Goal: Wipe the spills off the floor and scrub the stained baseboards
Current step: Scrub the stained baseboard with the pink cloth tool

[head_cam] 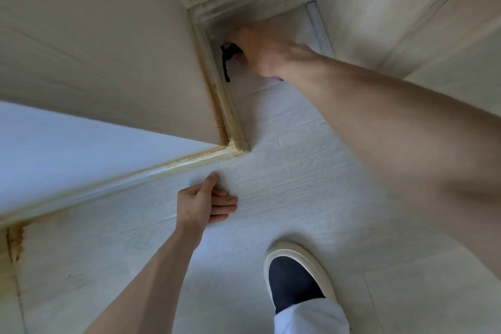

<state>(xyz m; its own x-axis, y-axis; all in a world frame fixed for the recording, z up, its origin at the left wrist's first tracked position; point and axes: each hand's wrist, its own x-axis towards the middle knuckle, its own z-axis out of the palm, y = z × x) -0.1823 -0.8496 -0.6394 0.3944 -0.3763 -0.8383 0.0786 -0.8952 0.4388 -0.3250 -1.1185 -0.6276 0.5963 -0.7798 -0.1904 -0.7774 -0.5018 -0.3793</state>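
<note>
Right hand [257,49] grips a purple scrubber [230,53] against the corner baseboard [214,73]; its fingers are blurred, so their state cannot be told. Left hand [203,203], fingers together, braces on the floor [298,165], apparently for balance.

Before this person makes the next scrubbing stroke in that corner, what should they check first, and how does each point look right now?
1. Right hand grips the purple scrubbing tool: ok, though blurred.
2. Tool touching the baseboard: cannot tell.
3. Left hand braced on the floor: ok.
4. Shoe planted flat: ok.
5. Orange stains gone from the corner baseboard: not ok.
</note>
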